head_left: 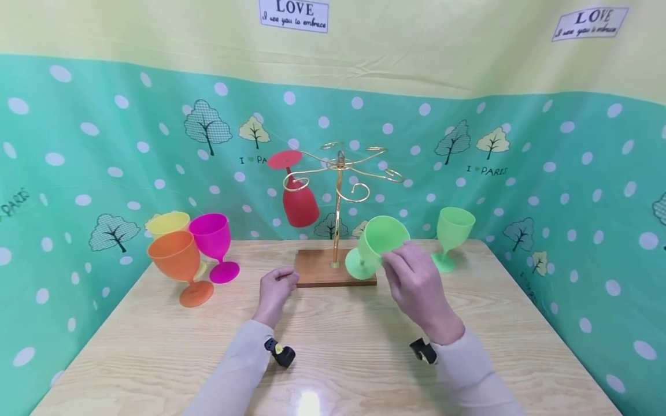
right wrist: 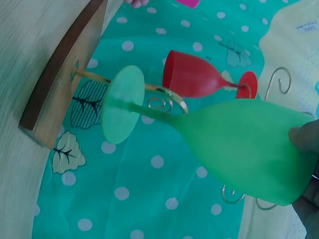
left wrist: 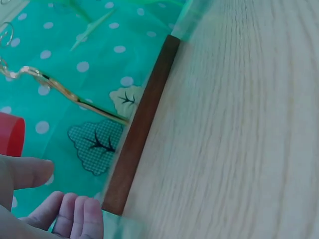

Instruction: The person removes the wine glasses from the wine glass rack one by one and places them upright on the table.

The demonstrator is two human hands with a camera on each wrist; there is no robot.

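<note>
My right hand (head_left: 418, 283) pinches the rim of a light green goblet (right wrist: 239, 144), thumb on its outer wall. In the head view this goblet is tilted, its foot low over the wooden base of a gold wire glass rack (head_left: 338, 219). My left hand (head_left: 274, 294) is at the base's left end, fingertips close to its corner, fingers loosely curled with nothing between them. A red goblet (head_left: 300, 202) hangs upside down from one of the rack's curled arms on the left; the other curled arms hold no goblet.
On the left of the table stand an orange goblet (head_left: 175, 257), a magenta goblet (head_left: 212, 237) and, partly hidden behind them, a yellow goblet (head_left: 171, 221). A second light green goblet (head_left: 455, 228) stands at the back right. Patterned cloth (head_left: 250, 127) surrounds the table's back and sides.
</note>
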